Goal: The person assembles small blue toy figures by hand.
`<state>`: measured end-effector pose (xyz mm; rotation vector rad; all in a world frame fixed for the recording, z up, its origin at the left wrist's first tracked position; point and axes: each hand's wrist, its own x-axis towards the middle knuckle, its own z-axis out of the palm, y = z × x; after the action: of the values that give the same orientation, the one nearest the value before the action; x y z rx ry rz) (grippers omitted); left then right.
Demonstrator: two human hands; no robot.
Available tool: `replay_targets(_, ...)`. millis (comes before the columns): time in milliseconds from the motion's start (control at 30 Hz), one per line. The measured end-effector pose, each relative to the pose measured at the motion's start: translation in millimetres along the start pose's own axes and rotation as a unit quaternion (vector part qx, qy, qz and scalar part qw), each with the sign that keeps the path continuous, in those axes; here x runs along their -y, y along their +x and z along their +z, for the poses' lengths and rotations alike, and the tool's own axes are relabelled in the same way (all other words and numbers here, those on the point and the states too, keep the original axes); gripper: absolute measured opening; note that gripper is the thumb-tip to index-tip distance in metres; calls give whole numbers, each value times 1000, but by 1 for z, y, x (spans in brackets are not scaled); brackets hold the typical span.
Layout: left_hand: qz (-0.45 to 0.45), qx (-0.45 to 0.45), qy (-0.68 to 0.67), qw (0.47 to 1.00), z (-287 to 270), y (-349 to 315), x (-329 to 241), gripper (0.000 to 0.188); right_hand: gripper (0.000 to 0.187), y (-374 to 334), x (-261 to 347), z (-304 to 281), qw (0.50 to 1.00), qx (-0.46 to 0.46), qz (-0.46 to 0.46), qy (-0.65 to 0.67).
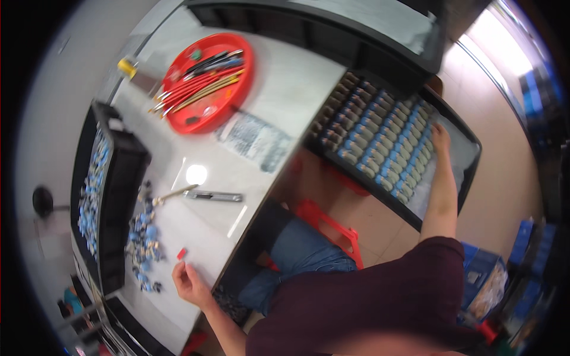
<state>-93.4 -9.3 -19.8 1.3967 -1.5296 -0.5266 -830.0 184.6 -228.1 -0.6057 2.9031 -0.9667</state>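
A glossy white table [291,68] carried a round red tray [250,77], a patterned sheet [254,141] beside it, a utility knife [215,196] near a slim light-coloured stick [173,195], clustered small blue figurines [141,243], and a black crate [122,196] next to them.

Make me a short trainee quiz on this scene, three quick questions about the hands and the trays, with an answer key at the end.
1. True or false: the right hand reaches over the black tray holding rows of blue-and-grey pieces.
2. What colour is the round tray holding the brushes? (a) green (b) red (c) white
3. Fill in: the small red piece is nearest the ___ hand.

Key:
1. True.
2. (b) red.
3. Left; it shows just beyond the fingers of the left hand, though whether it is held is unclear.
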Motion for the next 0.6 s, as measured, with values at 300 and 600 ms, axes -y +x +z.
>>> replay_targets(300, -15, 6, -12, 1000, 9, 8, -25, 11, 47, 47, -97, -14, 977, 102, -94, -163)
replay_targets(600, 23, -117, 61, 991, -55, 26, -8, 16, 41, -22, 79, -10, 972, -21, -180, -148)
